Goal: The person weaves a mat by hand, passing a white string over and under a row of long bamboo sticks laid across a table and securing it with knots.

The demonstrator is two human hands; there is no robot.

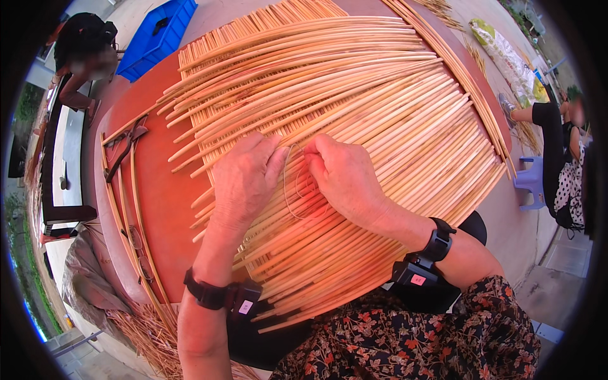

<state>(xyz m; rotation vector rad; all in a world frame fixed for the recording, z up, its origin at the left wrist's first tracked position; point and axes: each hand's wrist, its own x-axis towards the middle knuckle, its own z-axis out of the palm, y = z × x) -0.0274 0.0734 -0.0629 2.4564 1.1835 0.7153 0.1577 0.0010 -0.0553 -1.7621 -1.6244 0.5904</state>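
A large mat of pale peeled sticks (405,133), laid side by side, spreads over a round reddish-brown table (168,209). Above its middle, my left hand (247,177) is closed, thumb against the curled fingers. My right hand (348,180) faces it a short way off, thumb and forefinger pinched together. A thin pale cord (287,190) loops down between the two hands and seems to be gripped by both. Its ends are hidden in my fingers. Longer sticks (459,69) run crosswise along the mat's right edge.
Pruning shears (126,147) and eyeglasses (140,253) lie among loose sticks at the table's left. Beyond stands a blue crate (136,60). A person (82,54) is at far left, another (560,152) at right near a purple stool (531,183). Cut stalks (149,329) lie lower left.
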